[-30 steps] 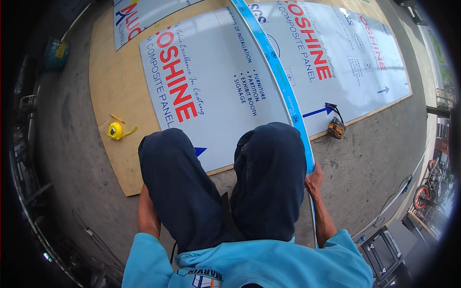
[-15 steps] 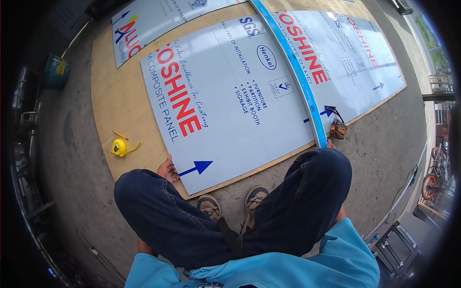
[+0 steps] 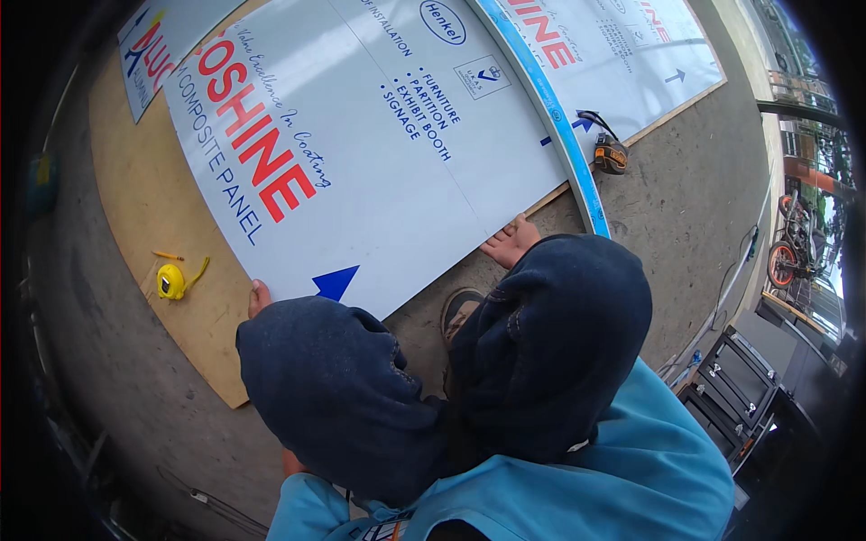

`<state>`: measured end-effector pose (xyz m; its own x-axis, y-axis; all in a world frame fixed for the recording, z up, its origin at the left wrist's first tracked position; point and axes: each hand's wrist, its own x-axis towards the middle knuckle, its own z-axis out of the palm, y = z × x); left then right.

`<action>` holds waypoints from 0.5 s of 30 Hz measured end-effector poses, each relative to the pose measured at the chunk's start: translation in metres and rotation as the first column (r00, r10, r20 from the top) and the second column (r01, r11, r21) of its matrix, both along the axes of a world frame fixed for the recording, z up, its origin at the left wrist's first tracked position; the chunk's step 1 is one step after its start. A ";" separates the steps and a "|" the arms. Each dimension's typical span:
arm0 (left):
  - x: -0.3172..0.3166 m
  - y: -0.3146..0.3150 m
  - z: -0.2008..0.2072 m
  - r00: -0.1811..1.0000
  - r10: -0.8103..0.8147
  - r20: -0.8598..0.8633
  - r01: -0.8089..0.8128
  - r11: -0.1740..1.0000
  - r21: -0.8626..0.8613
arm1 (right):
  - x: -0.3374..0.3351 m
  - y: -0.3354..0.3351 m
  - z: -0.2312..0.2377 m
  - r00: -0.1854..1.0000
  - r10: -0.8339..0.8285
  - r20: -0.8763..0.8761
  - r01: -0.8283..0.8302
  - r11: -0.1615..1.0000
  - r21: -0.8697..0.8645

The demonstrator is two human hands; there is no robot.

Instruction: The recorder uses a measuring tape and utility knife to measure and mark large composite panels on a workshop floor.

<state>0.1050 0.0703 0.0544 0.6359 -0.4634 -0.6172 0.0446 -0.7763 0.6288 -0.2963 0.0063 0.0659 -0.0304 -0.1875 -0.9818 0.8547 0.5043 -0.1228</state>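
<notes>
A large white panel [image 3: 361,207] with red and blue printing lies over a plywood sheet [image 3: 135,225]. At its near left corner is my left hand [image 3: 260,296], thumb over the edge, the other fingers hidden by the panel and my knee. My right hand [image 3: 512,242] grips the near edge, fingertips at the rim, just beyond my right knee. A long blue-and-white strip [image 3: 541,90] lies across the panel to the right of that hand, its near end reaching past the edge. Beside the strip sits a black-and-orange tape measure [image 3: 610,155].
On the plywood at left lie a yellow tape measure [image 3: 170,281] and a pencil [image 3: 168,256]. Another printed panel [image 3: 171,36] is at the far left. A motorcycle [image 3: 783,252] and black cases [image 3: 735,374] stand on the right. Grey concrete floor [image 3: 686,216] surrounds the boards.
My right hand has left the strip's near end and moved left to the panel's near edge. That edge now hides the plywood rim under it. My view has shifted and my knees are closer together.
</notes>
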 end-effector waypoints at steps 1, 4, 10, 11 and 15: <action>0.000 0.002 -0.002 0.998 0.009 0.055 -0.007 0.999 -0.039 | 0.009 0.002 -0.002 1.000 -0.020 -0.019 0.020 1.000 -0.012; -0.008 0.003 -0.003 0.975 0.054 0.214 -0.033 0.994 -0.101 | 0.016 0.007 -0.004 0.998 -0.049 -0.037 0.049 0.999 0.004; -0.030 -0.002 -0.017 0.847 0.093 0.523 -0.093 0.995 -0.027 | 0.039 0.000 0.007 0.949 -0.113 -0.294 0.059 0.981 -0.184; -0.039 -0.002 -0.028 0.855 0.086 0.511 -0.086 0.996 -0.023 | 0.032 0.001 0.014 0.954 -0.079 -0.291 0.012 0.975 -0.223; -0.059 -0.007 -0.040 0.838 0.002 0.546 -0.001 1.000 -0.003 | 0.017 0.016 0.006 0.940 0.040 -0.340 -0.123 0.967 -0.225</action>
